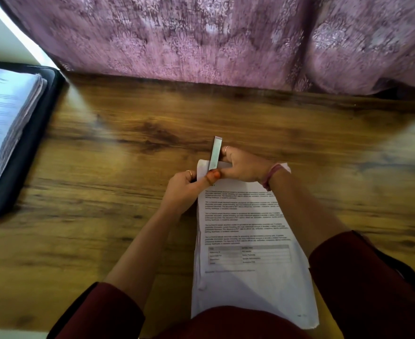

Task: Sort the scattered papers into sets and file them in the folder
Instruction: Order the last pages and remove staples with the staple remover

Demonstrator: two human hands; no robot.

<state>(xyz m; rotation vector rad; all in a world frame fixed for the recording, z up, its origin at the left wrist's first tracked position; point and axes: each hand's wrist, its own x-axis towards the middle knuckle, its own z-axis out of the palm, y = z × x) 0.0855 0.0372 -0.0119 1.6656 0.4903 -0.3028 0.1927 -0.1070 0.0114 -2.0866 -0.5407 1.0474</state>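
Note:
A stack of printed white papers lies on the wooden table, running from my body to the table's middle. At its top left corner my left hand grips the corner of the sheets, thumb on top. My right hand holds a small stapler whose metal arm stands raised over that same corner. At the far left an open black folder holds a thick pile of filed papers.
A purple patterned curtain hangs along the table's far edge. Bare wood spreads between the folder and the stack, and to the right of my right arm. The picture is blurred by motion.

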